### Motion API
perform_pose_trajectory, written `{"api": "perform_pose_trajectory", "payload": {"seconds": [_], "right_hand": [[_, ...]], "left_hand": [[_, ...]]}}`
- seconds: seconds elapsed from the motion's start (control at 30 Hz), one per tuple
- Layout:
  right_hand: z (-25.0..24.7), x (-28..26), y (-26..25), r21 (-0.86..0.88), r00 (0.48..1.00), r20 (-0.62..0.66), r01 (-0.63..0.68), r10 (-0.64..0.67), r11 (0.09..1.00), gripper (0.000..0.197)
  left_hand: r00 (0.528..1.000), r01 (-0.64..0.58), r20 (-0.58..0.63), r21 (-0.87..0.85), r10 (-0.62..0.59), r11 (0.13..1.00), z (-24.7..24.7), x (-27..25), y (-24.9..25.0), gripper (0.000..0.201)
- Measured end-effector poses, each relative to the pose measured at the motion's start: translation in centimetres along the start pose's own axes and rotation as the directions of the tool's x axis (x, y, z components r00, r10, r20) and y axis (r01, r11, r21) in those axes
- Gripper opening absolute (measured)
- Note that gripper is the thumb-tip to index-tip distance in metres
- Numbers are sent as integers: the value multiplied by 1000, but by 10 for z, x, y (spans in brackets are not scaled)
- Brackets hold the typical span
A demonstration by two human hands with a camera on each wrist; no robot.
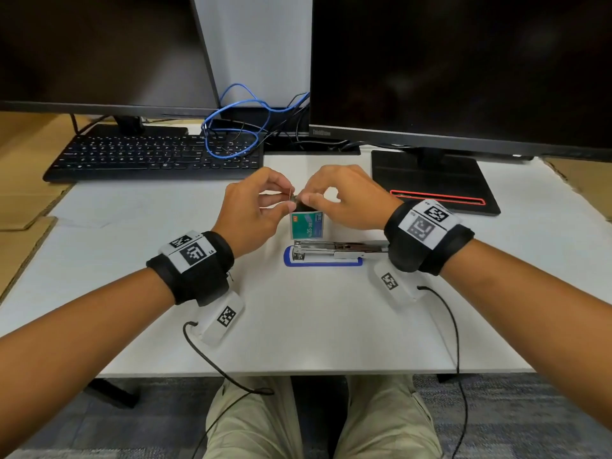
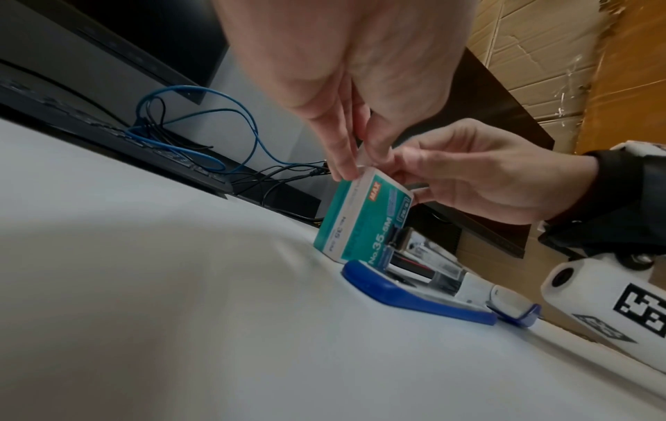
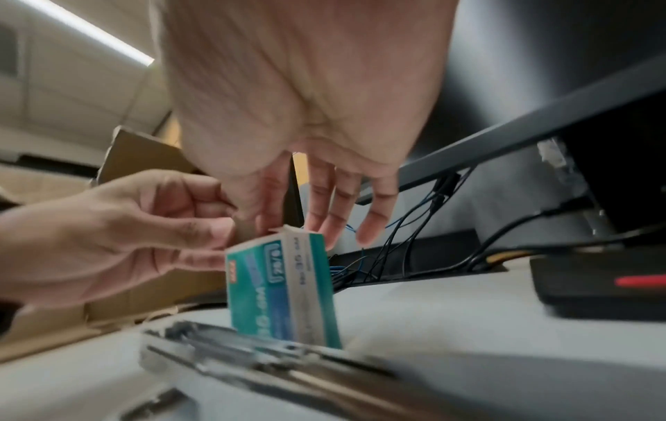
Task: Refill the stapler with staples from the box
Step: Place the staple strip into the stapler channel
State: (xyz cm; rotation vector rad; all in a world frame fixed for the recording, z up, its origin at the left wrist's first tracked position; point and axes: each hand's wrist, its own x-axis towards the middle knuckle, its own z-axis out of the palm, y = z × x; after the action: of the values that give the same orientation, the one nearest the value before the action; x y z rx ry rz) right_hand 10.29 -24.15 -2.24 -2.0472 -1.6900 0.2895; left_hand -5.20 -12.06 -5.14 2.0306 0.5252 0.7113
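Observation:
A teal staple box stands upright on the white table, just behind the stapler. The stapler lies swung open on its blue base, its metal staple channel facing up. My left hand pinches a thin silvery staple strip at the box's open top. My right hand pinches the box's top edge between thumb and forefinger. In the left wrist view the box leans over the blue base. In the right wrist view the box stands behind the blurred stapler. The box's inside is hidden.
A black keyboard lies at the back left with a blue cable looped over it. Two dark monitors stand behind; the right one's black base has a red stripe. Cardboard borders the table's left side.

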Motion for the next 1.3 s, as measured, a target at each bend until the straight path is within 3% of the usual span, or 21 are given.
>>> {"api": "perform_pose_trajectory", "payload": {"seconds": [0.1,0.3,0.7,0.87,1.13,1.3], "right_hand": [[2,10,-11,-19,994,-100,-42,40,999,24],[9,25,-19,-202,992,-118,-68,45,977,21],[-2,33,-16,-195,997,81,25,-10,980,13],[-10,30,-17,-131,998,57,6,2,991,13],[-8,34,-25,-266,986,163,74,-30,961,16],[5,34,-12,-172,995,97,12,5,985,15]], "left_hand": [[1000,12,13,-20,-12,1000,2,-1,1,25],[999,29,35,50,-31,998,-2,4,3,22],[999,-21,30,118,18,993,-5,3,4,23],[1000,-20,10,116,19,993,-6,0,2,22],[1000,-30,10,133,29,991,-2,-1,5,21],[998,-57,32,154,52,986,-3,-2,4,20]]}}
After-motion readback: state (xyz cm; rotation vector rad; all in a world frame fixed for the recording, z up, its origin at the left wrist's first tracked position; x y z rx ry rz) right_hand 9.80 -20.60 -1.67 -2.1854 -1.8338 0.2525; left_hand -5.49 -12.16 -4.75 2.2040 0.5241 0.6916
